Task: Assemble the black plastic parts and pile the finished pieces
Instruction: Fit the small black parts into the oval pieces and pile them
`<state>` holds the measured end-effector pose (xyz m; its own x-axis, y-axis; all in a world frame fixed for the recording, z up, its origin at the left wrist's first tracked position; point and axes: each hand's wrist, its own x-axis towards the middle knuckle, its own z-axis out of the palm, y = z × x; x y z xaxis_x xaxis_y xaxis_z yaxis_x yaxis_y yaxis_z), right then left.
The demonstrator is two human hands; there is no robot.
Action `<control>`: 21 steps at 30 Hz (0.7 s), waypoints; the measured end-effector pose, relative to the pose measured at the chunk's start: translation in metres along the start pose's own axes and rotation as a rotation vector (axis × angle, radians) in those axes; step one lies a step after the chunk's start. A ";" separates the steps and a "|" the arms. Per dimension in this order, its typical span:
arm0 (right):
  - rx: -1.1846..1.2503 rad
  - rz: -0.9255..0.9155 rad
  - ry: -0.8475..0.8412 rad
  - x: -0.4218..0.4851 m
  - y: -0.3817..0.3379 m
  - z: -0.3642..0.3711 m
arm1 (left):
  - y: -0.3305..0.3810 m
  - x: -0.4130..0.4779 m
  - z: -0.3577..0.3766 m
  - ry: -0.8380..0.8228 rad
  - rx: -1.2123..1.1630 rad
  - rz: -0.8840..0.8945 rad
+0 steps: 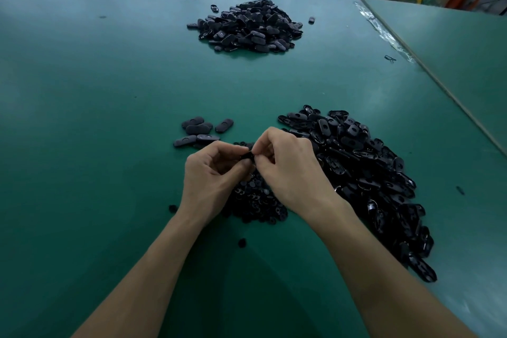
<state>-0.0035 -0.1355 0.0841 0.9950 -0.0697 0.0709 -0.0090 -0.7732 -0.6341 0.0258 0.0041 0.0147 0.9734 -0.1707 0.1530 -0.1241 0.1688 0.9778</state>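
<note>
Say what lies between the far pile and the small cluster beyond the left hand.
Head view: only bare green table separates the far pile from the small cluster.

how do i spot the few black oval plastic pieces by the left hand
On the green table, look beyond the left hand. A few black oval plastic pieces lie flat. Unlike the far black heap and the right black heap, they are barely stacked.
</note>
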 end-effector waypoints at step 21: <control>-0.012 -0.022 -0.059 -0.001 0.000 -0.003 | 0.000 0.000 0.000 -0.015 0.065 -0.008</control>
<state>-0.0052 -0.1378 0.0865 0.9991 -0.0160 0.0388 0.0117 -0.7814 -0.6239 0.0258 0.0040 0.0147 0.9713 -0.1867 0.1471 -0.1293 0.1041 0.9861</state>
